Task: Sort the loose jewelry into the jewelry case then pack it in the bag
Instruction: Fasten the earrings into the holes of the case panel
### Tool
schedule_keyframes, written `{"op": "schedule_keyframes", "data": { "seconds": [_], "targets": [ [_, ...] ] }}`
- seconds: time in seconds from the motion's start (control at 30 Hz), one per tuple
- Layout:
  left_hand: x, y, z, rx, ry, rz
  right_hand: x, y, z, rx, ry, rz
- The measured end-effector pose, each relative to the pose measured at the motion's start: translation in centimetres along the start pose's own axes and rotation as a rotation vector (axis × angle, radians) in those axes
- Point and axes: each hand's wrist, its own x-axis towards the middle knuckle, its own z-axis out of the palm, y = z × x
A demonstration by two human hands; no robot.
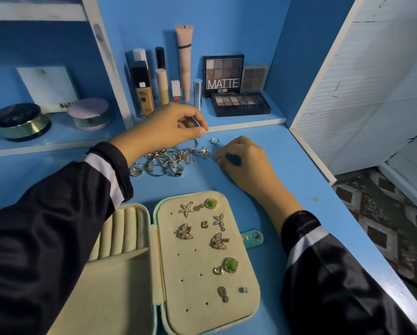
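An open cream jewelry case (pixel 193 317) lies on the blue desk in front of me. Its right panel carries several pinned earrings; its left half shows ring rolls (pixel 123 232) and is partly hidden by my left sleeve. A tangled pile of loose rings and chains (pixel 164 162) lies beyond the case. My left hand (pixel 171 129) hovers above the pile, fingers pinched on a thin silver piece. My right hand (pixel 239 158) rests on the desk right of the pile, fingertips pinched on a small dark item. A flower-shaped piece (pixel 203 151) and a small ring (pixel 214 140) lie between the hands.
Makeup bottles and tubes (pixel 152 90) and eyeshadow palettes (pixel 241 103) stand on a raised shelf behind the pile. Round compacts (pixel 19 123) sit on the left shelf. A white slatted panel (pixel 362 97) walls the right side; the desk edge drops off to a patterned floor at right.
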Motion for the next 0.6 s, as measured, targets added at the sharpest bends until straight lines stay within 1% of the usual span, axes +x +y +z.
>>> {"op": "schedule_keyframes", "data": {
  "seconds": [0.27,0.37,0.47,0.6],
  "targets": [
    [-1.1,0.2,-0.1,-0.105,-0.013,-0.063,0.0,0.4,0.3,0.006,-0.033,-0.009],
    [-1.3,0.1,-0.1,-0.141,-0.008,-0.069,-0.2,0.5,0.3,0.034,-0.012,-0.023],
    [-1.5,0.1,0.0,-0.158,0.002,-0.057,-0.6,0.2,0.0,0.131,0.043,-0.019],
    [-2.1,0.3,-0.1,-0.196,0.017,-0.053,-1.0,-0.2,-0.5,0.284,0.103,0.087]
  ]
}}
